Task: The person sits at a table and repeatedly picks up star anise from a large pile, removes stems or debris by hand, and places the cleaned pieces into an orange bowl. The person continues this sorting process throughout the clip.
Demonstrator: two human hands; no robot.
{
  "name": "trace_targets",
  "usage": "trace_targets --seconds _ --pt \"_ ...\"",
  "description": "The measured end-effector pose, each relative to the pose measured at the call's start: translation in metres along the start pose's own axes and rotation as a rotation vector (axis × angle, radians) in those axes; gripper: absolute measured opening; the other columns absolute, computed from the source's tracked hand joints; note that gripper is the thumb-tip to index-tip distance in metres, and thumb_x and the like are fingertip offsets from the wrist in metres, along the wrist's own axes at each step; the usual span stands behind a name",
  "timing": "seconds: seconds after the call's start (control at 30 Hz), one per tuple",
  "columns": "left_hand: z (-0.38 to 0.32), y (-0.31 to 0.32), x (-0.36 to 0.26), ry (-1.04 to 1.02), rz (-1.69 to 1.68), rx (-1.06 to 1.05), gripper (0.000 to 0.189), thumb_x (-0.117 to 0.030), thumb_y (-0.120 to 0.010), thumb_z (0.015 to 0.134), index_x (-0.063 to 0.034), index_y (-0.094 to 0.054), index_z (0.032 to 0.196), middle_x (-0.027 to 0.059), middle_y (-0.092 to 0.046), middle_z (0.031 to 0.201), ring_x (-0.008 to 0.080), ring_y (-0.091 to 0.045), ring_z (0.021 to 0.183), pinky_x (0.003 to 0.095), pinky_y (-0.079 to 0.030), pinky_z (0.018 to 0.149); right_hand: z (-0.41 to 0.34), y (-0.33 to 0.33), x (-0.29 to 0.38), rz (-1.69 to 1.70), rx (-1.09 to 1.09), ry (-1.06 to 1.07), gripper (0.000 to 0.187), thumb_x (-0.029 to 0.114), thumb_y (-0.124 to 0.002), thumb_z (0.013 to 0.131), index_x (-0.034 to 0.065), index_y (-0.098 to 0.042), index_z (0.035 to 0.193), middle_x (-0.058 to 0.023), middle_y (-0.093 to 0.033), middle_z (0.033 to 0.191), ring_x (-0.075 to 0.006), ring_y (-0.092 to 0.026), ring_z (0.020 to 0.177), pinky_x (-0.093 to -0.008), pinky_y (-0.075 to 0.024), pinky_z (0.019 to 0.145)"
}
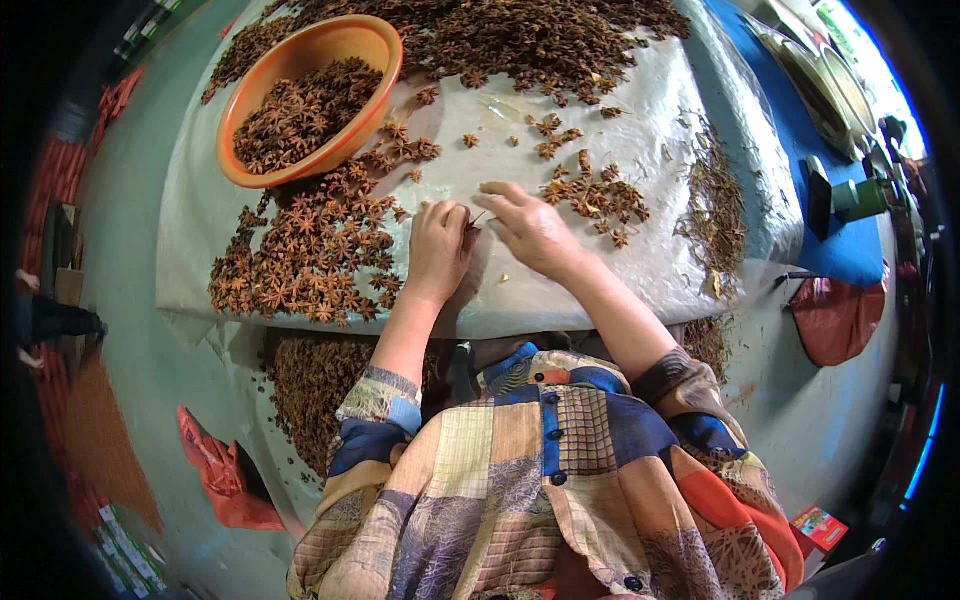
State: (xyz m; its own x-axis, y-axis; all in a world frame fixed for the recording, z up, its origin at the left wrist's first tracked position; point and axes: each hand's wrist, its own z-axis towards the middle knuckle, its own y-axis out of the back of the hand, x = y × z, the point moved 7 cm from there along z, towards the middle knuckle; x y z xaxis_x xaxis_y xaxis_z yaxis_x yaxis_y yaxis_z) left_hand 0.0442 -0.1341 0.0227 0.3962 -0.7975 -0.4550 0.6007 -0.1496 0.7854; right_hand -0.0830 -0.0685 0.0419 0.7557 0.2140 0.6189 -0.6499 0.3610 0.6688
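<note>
My left hand (437, 251) is closed on a star anise pod (471, 226), of which a small dark part and a thin stem show at the fingertips. Just to the right, my right hand (525, 225) has its fingers apart and nothing visible in them. An orange plastic basin (232, 150) at the upper left of the plastic-covered table (525, 300) holds star anise. Below it, many star anise pods (307, 255) lie spread out. A smaller group of star anise (604, 199) lies right of my right hand, with a few loose pods above my hands.
A large heap of star anise (525, 37) covers the table's far side. Thin stems (716, 202) lie along its right edge. Below the table's near edge is a dark brown heap (322, 390). Red bags (225, 476) lie on the floor at left; a blue surface (847, 251) adjoins at right.
</note>
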Motion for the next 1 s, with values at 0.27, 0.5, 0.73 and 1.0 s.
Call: trace_targets --seconds 0.27,0.5,0.73,1.0 --pt "0.001 -0.019 -0.037 -0.06 -0.121 0.13 0.008 -0.008 -0.066 0.085 -0.007 -0.06 0.091 0.0133 -0.059 0.088 0.0317 -0.062 0.085 0.0424 -0.052 0.073 -0.029 0.014 0.035 -0.45 0.222 0.049 0.007 0.015 -0.061 0.08 0.0095 -0.06 0.076 -0.0099 -0.066 0.075 -0.0271 -0.067 0.066 -0.0404 -0.0515 0.065" --pt "0.048 -0.049 -0.053 -0.013 0.036 -0.065 0.039 -0.03 -0.072 0.085 -0.0131 -0.064 0.12 0.0153 -0.051 0.132 0.0347 -0.048 0.123 0.0539 -0.039 0.099 -0.063 0.12 -0.037 -0.762 -0.062 -0.471 0.038 0.032 -0.064 0.09 0.0112 -0.062 0.122 -0.0087 -0.065 0.123 -0.0263 -0.059 0.117 -0.0466 -0.0375 0.107" --pt "0.038 -0.078 -0.025 -0.106 0.279 0.334 0.054 -0.04 -0.062 0.093 -0.0257 -0.051 0.144 0.0128 -0.042 0.152 0.0328 -0.033 0.144 0.0518 -0.023 0.118 -0.087 0.041 -0.053 -0.459 0.234 -0.202 0.051 0.035 -0.071 0.083 0.0103 -0.061 0.128 -0.0113 -0.043 0.151 -0.0318 -0.035 0.143 -0.0479 -0.0232 0.119" --pt "-0.003 0.021 0.015 -0.009 -0.006 -0.163 0.035 -0.015 -0.068 0.088 -0.0032 -0.06 0.12 0.0166 -0.056 0.124 0.0354 -0.052 0.119 0.0467 -0.043 0.103 -0.058 0.08 -0.044 -0.253 -0.14 -0.162 0.021 0.014 -0.071 0.082 0.007 -0.069 0.101 -0.0105 -0.067 0.103 -0.0314 -0.064 0.099 -0.0429 -0.0478 0.086"
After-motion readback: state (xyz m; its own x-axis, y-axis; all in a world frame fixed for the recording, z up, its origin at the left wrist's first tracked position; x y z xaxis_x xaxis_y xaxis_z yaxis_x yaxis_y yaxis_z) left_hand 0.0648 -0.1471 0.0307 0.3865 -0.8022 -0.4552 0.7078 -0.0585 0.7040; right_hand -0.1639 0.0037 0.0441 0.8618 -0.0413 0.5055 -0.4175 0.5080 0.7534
